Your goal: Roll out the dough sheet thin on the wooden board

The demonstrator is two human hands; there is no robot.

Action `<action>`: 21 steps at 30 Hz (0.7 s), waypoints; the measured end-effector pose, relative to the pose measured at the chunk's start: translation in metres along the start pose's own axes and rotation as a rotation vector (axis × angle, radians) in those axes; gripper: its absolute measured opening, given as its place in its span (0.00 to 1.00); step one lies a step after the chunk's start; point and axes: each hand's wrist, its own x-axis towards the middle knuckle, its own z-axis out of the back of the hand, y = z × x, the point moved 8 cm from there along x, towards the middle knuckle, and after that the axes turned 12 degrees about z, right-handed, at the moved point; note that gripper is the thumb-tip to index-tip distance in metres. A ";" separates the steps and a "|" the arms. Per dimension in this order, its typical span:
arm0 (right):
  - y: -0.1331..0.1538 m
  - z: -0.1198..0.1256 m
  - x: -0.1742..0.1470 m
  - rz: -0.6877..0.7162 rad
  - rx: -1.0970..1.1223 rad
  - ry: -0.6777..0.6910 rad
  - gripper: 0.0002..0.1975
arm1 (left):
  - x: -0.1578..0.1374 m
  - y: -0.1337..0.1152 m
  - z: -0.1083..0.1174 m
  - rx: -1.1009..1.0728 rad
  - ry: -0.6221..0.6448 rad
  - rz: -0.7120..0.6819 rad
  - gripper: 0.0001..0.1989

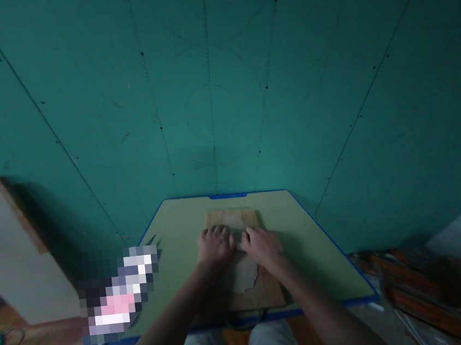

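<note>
A thin, flattened sheet of pale dough (241, 276) with an uneven edge lies on a wooden board (273, 293). Over the far part of the dough, my left hand (217, 245) and my right hand (263, 244) are side by side, fingers curled round a rolling pin (239, 244). Only a short pale piece of the pin shows in the gap between the hands; my fingers cover the rest. The board lies lengthwise on a light green folding table (306, 263) with a blue rim.
A pixelated, blurred-out object (123, 293) occupies the table's left edge. Behind the table rises a green panelled wall (222, 96). A pale board (20, 255) leans at the left, and brownish planks (419, 284) lie on the floor to the right.
</note>
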 end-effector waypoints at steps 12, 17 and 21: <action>0.018 0.005 -0.046 0.136 -0.052 -0.094 0.20 | -0.053 0.034 -0.011 0.036 -0.087 -0.225 0.16; 0.027 -0.002 -0.046 0.197 -0.012 -0.105 0.17 | -0.050 0.036 -0.008 0.053 -0.109 -0.187 0.25; 0.034 -0.002 -0.037 0.250 0.053 -0.114 0.11 | -0.045 0.036 -0.004 0.082 -0.078 -0.158 0.25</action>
